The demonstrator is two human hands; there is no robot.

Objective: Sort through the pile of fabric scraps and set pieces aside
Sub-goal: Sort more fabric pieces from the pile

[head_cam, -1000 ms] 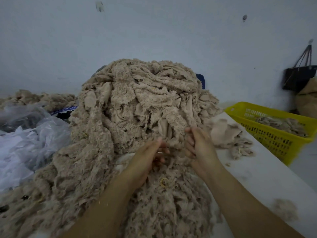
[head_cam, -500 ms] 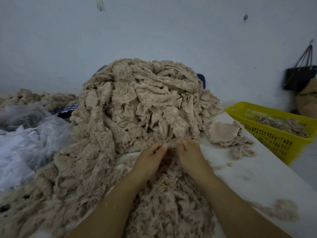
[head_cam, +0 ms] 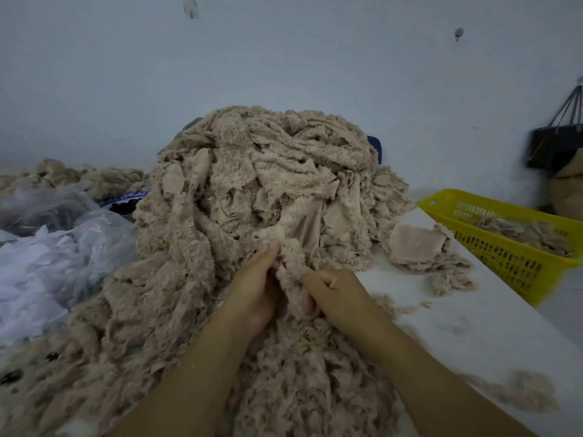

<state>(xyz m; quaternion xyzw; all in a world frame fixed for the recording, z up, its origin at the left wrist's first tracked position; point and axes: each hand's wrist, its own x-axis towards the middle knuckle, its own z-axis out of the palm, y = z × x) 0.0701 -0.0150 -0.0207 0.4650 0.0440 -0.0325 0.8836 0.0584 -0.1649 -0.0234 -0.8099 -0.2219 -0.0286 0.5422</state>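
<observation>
The scrap (head_cam: pixel 291 272) is coming free now. A fuzzy beige piece sits just below the middle of the frame, at the foot of the pile (head_cam: pixel 252 190), and you have it between both hands. A second ago your hands were apart and feeling into the heap; half a second ago the fingertips met; now both have drawn back toward you with the piece caught between them. Your right hand (head_cam: pixel 340 298) is curled tight round its lower edge, knuckles up. Your left hand (head_cam: pixel 252 288) pinches the upper edge, fingers long and close together; the thumb is hidden behind the cloth.

That looks like one piece picked out, but its top still touches the heap, so it probably needs a last tug.

To the right, on the white table (head_cam: pixel 457 326), a small stack of flat pieces (head_cam: pixel 416 247) lies just beside the pile. This one likely goes there, or in the yellow basket (head_cam: pixel 492 250) at the right edge, which already holds some scraps. Crumpled plastic bags (head_cam: pixel 56 247) fill the left side.
</observation>
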